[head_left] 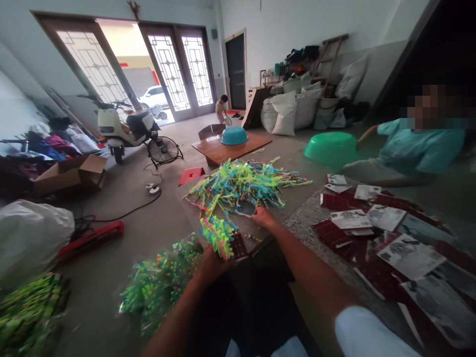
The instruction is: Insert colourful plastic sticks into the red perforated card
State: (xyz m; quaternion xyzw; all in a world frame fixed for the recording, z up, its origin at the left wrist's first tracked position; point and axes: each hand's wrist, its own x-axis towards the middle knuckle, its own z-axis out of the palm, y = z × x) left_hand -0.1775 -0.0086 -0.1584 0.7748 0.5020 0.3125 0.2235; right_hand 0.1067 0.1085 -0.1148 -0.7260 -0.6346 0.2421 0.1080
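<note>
A big heap of neon green, blue and pink cord strands (245, 181) covers the low table (290, 210) in front of me. My left hand (213, 260) is closed round a smaller bunch of yellow-green and pink strands (216, 233) at the near edge. A dark red card (238, 245) stands out beside that bunch, partly covered by it. At the heap's near side my right hand (262, 217) is closed in a pinch on a pale strand (243, 214). A few small beaded pieces (253, 238) lie on the tabletop between my hands.
Red cards and printed sheets (351, 219) are spread at right, near a seated person (416, 144) and a green basin (330, 146). A blue basin (234, 135) rests on a wooden table. Bagged green strands (159, 282), a fan (163, 148) and a scooter (122, 124) are at left.
</note>
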